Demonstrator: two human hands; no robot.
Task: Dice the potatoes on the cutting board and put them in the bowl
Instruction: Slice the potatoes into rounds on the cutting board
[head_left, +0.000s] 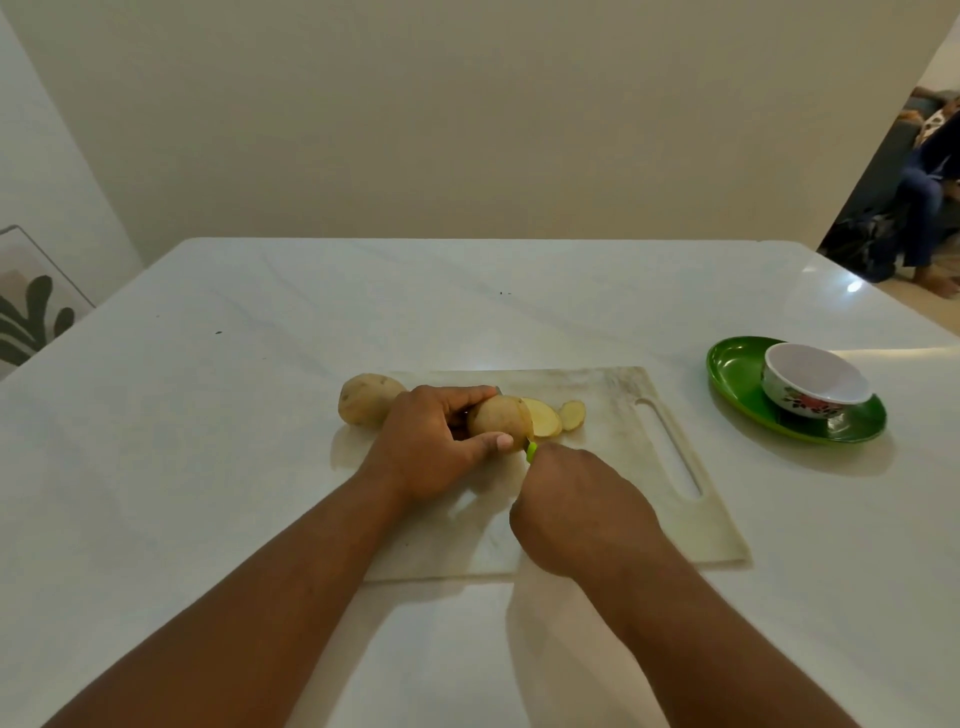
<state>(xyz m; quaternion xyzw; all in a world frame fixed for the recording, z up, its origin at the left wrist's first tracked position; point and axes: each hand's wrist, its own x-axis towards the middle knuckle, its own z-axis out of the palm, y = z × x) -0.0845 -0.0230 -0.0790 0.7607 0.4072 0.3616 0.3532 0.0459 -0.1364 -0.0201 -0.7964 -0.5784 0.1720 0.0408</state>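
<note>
Cutting board (613, 499): pale, rectangular, matte and faintly stained, long slot handle along its right side; lies flat on a glossy white marble-look table (208, 441).

Potato being cut (498, 418): tan, smooth-skinned, oval; sits at the far middle of the board, long axis running left to right, cut face turned right. Gripped by the left hand (431, 447) — thumb curled along the near side, fingers arched over the far side.

Slices (543, 418): pale yellow, thin, rounded discs with skin rims; lie overlapped on the board just right of the cut face. One smaller slice (572, 414) rests beside them, further right.

Whole potato (369, 400): tan, speckled, oval, uncut; rests at the far left corner of the board, partly over its edge, just behind the left hand.

Knife (531, 451): only a lime-green bit of handle shows, at the near right end of the held potato; blade mostly hidden, a grey tip perhaps visible past the fingers. Clenched in the right hand (582, 512), fingers curled under and out of sight.

Bowl (813, 387): round, white inside, red floral band outside; upright, well to the right of the board.

Plate (737, 379): glossy green, oval, shallow — carries the bowl.
</note>
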